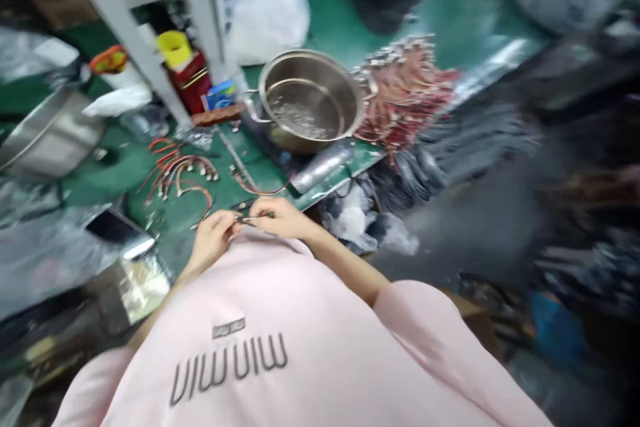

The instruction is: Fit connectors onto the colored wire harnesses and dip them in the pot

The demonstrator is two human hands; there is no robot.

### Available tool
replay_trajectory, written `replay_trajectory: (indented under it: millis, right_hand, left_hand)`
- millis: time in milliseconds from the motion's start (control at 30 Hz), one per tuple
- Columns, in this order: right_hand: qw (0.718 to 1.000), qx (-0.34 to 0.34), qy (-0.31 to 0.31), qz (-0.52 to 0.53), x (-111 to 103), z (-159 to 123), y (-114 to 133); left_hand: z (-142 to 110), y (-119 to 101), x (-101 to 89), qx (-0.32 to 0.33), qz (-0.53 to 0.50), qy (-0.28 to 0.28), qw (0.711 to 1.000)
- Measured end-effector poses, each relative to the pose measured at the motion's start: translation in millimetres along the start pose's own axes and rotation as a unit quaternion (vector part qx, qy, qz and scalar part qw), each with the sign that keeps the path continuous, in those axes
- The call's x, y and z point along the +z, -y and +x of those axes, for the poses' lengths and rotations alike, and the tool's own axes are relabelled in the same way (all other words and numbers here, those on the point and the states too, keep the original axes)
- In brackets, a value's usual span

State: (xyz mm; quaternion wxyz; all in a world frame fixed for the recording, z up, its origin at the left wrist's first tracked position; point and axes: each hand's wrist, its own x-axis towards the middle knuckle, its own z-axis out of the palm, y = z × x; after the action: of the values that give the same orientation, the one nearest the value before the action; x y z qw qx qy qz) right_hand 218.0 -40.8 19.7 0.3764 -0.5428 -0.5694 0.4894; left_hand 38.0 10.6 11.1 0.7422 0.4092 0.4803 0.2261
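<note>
My left hand (216, 232) and my right hand (278, 216) are close together at the bench's front edge, just above my shirt. Both are closed, thumbs and fingers pinched around something small, thin and partly shiny between them; blur hides what it is. Beyond my left hand lies a loose group of red and orange wires (175, 170) with small pale connectors. Another thin red wire (265, 192) curves on the bench just past my right hand. A steel pot (311, 133) with small shiny pieces inside stands farther back.
A large heap of red wires (407, 97) lies right of the pot, with dark cables (470, 143) hanging over the edge. A phone (117, 230) lies to the left, near a tilted metal bowl (55, 137). White shelf posts (127, 33) rise at the back left.
</note>
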Motion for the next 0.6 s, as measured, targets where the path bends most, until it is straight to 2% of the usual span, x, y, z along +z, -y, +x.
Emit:
replay_trajectory:
  millis: [133, 200, 333, 600]
  right_hand:
    - [0.999, 0.029, 0.013, 0.038, -5.1, -0.8, -0.9]
    - [0.999, 0.022, 0.017, 0.032, -3.3, -3.1, 4.6]
    - [1.000, -0.015, 0.024, 0.004, 2.7, -1.9, 14.4]
    - [0.999, -0.038, 0.003, -0.021, 13.4, 8.0, 17.1]
  left_hand:
    - [4.1, 7.9, -3.7, 0.010, -0.099, 0.004, 0.995]
    - [0.9, 9.6, -3.4, 0.023, -0.123, 0.010, 0.992]
    - [-3.6, 10.3, -5.1, 0.035, -0.138, 0.016, 0.990]
    - [-3.0, 20.2, -13.9, 0.059, -0.139, 0.036, 0.988]
